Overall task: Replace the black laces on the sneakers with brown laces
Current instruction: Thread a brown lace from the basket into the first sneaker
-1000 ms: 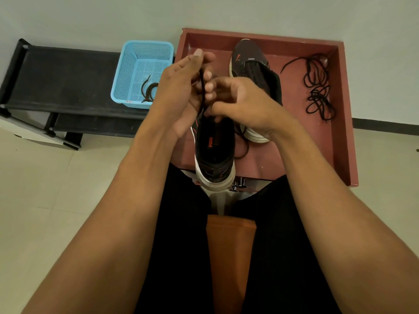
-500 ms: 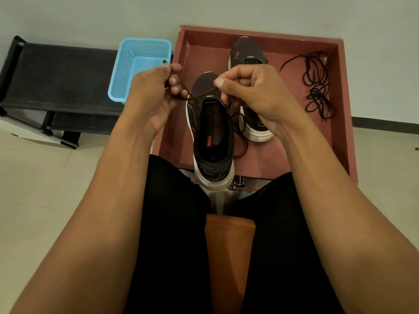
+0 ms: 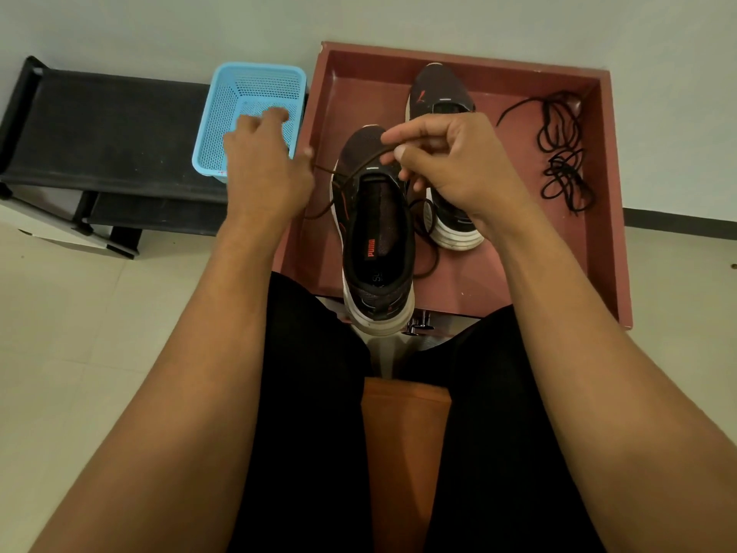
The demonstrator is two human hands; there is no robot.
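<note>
A black sneaker (image 3: 375, 241) with a white sole stands heel toward me at the front of the red tray (image 3: 610, 201). A brown lace (image 3: 351, 163) runs across its top. My right hand (image 3: 450, 165) pinches this lace between thumb and forefinger above the tongue. My left hand (image 3: 263, 165) is stretched out over the blue basket (image 3: 255, 83), fingers loosely extended. The lace's free end lies just beside its thumb. The second sneaker (image 3: 438, 93) stands further back, partly hidden by my right hand. A pile of black laces (image 3: 562, 157) lies at the tray's right side.
A black low rack (image 3: 99, 125) stands left of the basket, against the wall. My knees in black trousers sit just below the tray's front edge. Pale floor tiles spread to the left and right.
My left hand has let go of the lace and moved left over the blue basket. My right hand keeps its pinch, and the hands have drawn apart from over the shoe.
</note>
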